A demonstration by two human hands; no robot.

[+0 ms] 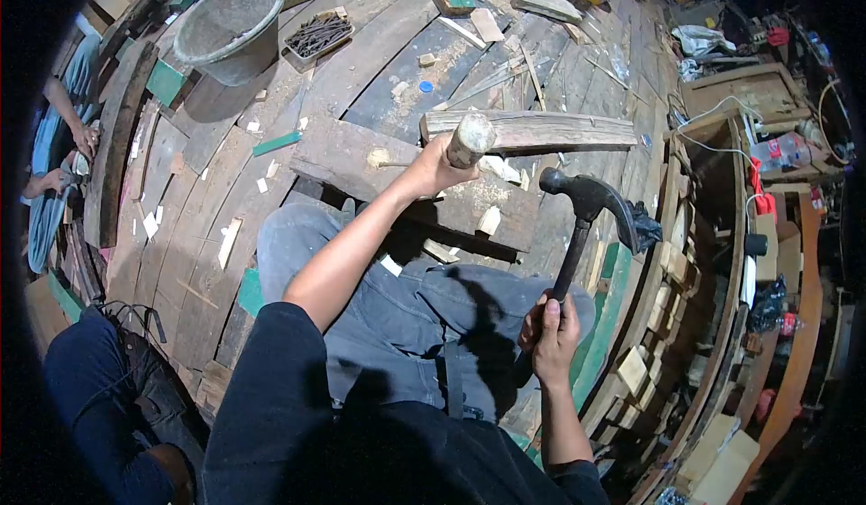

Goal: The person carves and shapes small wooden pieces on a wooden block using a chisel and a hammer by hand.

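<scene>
My left hand [430, 175] is closed around a thick wooden cylinder [472, 138] with a pale, worn round end, like a tool handle; its lower part is hidden. It is held above a wide plank [338, 158] in front of my crossed legs. A thin rod [394, 164] shows beside the fingers; I cannot tell whether it belongs to the cylinder. My right hand [552, 335] grips the handle of a claw hammer [588, 200], raised upright over my right knee, its dark head at the top. Just beyond the left hand lies a squared wooden beam [559, 133].
A grey bucket [230, 32] and a tray of nails or screws [317, 36] stand at the back left. Wood scraps litter the floorboards [212, 280]. A wooden frame with small blocks [663, 293] runs along the right. At far left, another person's hands [81, 149] are near a curved timber [117, 144].
</scene>
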